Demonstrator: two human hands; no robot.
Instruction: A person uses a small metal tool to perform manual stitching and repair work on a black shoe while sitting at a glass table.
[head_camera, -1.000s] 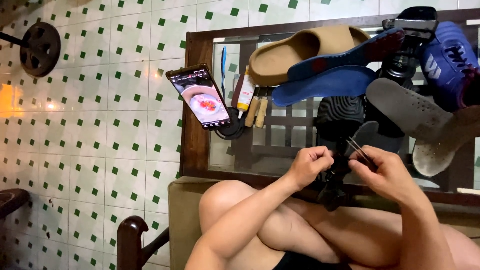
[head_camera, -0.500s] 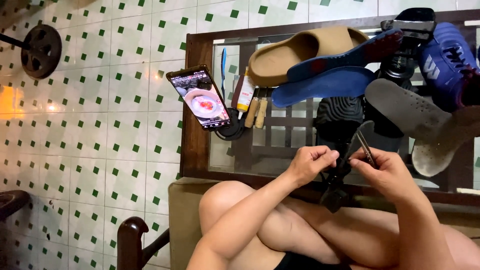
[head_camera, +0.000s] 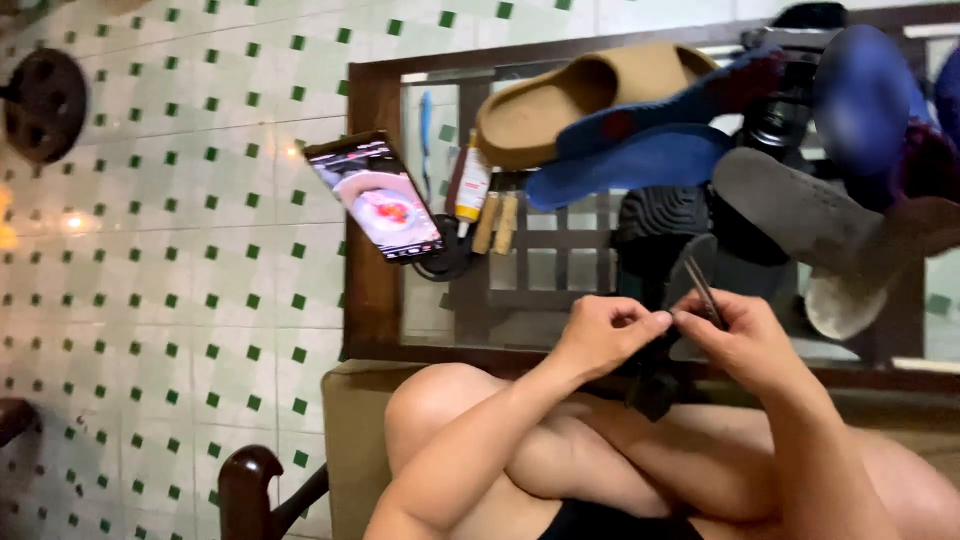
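Seen from above, a person sits with bare knees raised. Right of the frame's centre, the left hand (head_camera: 605, 335) and right hand (head_camera: 745, 340) meet, fingertips touching. The right hand's fingers are pinched on a thin dark metal tool (head_camera: 703, 290); the left hand's thumb and forefinger are pressed together at its lower end. Above them a glass table (head_camera: 372, 240) holds a lit phone (head_camera: 375, 197), a tan slipper (head_camera: 570, 95) and blue insoles (head_camera: 640, 160).

Left hand (head_camera: 600, 335) and right hand (head_camera: 745, 340) pinch a thin dark tool (head_camera: 700, 288) above the glass table (head_camera: 372, 200).
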